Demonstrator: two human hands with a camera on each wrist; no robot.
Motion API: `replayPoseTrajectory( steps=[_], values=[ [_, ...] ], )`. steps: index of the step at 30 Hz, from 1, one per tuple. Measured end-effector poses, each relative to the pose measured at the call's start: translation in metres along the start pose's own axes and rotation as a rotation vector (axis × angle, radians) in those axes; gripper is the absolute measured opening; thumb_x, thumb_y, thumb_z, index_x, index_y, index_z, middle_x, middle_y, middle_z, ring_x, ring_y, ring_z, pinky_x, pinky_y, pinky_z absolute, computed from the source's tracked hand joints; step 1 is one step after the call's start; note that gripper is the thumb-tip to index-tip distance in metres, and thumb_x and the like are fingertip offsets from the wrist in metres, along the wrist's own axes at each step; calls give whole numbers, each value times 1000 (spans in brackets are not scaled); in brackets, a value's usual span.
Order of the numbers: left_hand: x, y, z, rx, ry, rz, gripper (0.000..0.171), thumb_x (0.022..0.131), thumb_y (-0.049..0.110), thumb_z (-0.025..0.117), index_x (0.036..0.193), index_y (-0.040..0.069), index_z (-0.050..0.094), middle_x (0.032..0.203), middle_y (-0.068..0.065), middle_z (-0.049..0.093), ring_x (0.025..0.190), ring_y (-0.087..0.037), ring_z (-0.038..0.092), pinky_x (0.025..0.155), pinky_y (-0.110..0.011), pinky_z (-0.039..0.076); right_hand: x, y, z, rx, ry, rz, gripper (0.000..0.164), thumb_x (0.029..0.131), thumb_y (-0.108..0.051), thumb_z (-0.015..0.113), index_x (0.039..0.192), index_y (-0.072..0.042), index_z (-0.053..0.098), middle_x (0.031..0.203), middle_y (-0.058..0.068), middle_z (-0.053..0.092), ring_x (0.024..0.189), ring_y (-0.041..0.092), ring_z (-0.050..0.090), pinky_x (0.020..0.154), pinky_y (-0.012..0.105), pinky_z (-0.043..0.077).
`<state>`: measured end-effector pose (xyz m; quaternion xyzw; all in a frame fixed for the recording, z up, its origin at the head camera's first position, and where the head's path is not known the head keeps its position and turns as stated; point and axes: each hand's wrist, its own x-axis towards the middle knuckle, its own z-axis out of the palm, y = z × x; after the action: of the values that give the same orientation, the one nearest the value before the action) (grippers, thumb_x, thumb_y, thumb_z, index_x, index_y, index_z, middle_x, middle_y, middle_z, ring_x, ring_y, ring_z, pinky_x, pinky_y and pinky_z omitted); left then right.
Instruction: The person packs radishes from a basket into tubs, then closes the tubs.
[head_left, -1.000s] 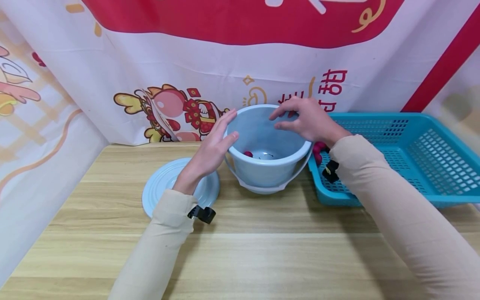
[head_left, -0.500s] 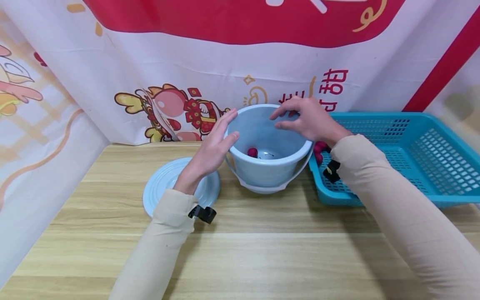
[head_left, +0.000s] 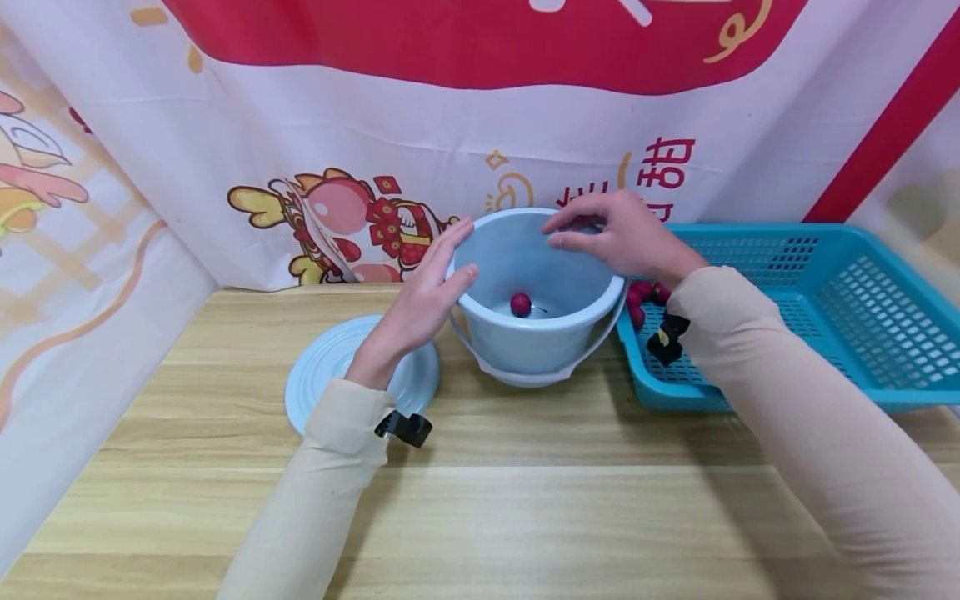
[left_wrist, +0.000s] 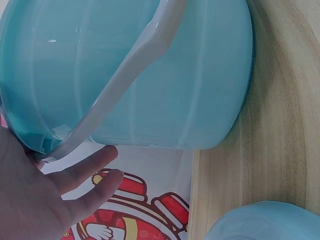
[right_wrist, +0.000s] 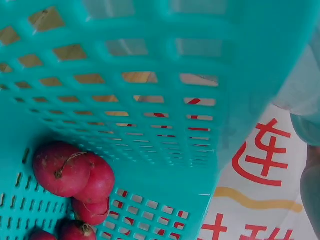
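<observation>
A light blue bucket stands on the table, its handle hanging down the front. One red radish with a thin root lies on its floor. My left hand rests against the bucket's left rim with fingers extended. The left wrist view shows two fingers outside the bucket wall. Over the right rim, my right hand hovers with loosely bent fingers and nothing visible between them. Beside it, a teal basket holds several more radishes in its corner.
A light blue lid lies on the wooden table, left of the bucket and partly beneath my left forearm. A printed cloth hangs right behind the bucket and basket.
The radish in the bucket has rolled from the left side toward the middle of the floor. My right hand has shifted slightly; my left hand stays at the rim.
</observation>
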<state>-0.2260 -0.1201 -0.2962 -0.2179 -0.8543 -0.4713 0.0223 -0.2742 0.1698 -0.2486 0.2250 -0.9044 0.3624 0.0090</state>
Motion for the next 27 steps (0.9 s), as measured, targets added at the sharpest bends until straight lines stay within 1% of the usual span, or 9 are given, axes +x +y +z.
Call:
replayPoseTrajectory(
  steps=[4, 8, 12, 15, 18, 20, 23, 25, 27],
  values=[
    [0, 0, 0, -7, 0, -2, 67, 108, 33, 47, 170, 19, 25, 180, 4, 16, 166, -22, 16, 131, -62, 26, -6, 7, -8, 115, 38, 6, 38, 96, -34, 80, 131, -21, 76, 130, 3, 73, 113, 20, 69, 87, 20, 60],
    [1, 0, 0, -5, -4, 1, 67, 108, 33, 48, 170, 19, 25, 180, 4, 16, 166, -22, 16, 131, -62, 27, -14, 20, -20, 193, 89, 14, 43, 96, -36, 79, 135, -20, 74, 132, 3, 73, 114, 17, 70, 86, 17, 61],
    [1, -1, -1, -1, -10, 0, 67, 109, 34, 47, 170, 19, 24, 180, 5, 16, 166, -22, 17, 131, -62, 28, -21, 39, -32, 196, 120, 51, 50, 94, -41, 79, 139, -19, 71, 135, 1, 72, 117, 15, 68, 87, 17, 60],
    [0, 0, -4, -1, -10, -7, 67, 109, 34, 47, 170, 20, 24, 179, 7, 16, 166, -22, 17, 131, -62, 28, -24, 55, -39, 173, 128, 97, 55, 93, -44, 80, 141, -20, 69, 136, -1, 72, 118, 13, 66, 86, 15, 59],
    [0, 0, -5, -10, -12, -12, 67, 109, 34, 47, 170, 21, 24, 179, 8, 16, 166, -21, 16, 131, -62, 27, -28, 72, -45, 134, 114, 160, 57, 93, -46, 79, 144, -21, 68, 139, 1, 71, 120, 13, 63, 85, 14, 58],
    [1, -1, -4, -18, -12, -12, 66, 109, 33, 47, 170, 20, 24, 179, 8, 16, 166, -21, 16, 131, -63, 27, -32, 81, -50, 91, 97, 211, 59, 93, -48, 78, 145, -23, 66, 142, 2, 69, 123, 15, 61, 86, 16, 58],
    [1, -1, -2, -21, -14, -14, 66, 109, 33, 47, 170, 21, 24, 179, 9, 16, 166, -21, 16, 131, -63, 26, -37, 93, -57, 37, 62, 278, 61, 95, -49, 76, 148, -23, 63, 147, 8, 65, 130, 22, 57, 95, 30, 59],
    [1, -1, -2, -19, -14, -14, 66, 109, 33, 47, 170, 21, 24, 179, 9, 16, 166, -21, 16, 131, -63, 26, -40, 100, -60, 19, 36, 314, 62, 96, -48, 75, 150, -22, 61, 149, 11, 63, 134, 28, 55, 103, 45, 58],
    [0, -1, -2, -13, -15, -13, 67, 109, 34, 47, 170, 21, 24, 179, 9, 15, 166, -21, 16, 131, -63, 25, -42, 107, -62, 12, 9, 346, 63, 97, -46, 75, 152, -20, 60, 151, 14, 60, 137, 33, 53, 109, 58, 54]
  ],
)
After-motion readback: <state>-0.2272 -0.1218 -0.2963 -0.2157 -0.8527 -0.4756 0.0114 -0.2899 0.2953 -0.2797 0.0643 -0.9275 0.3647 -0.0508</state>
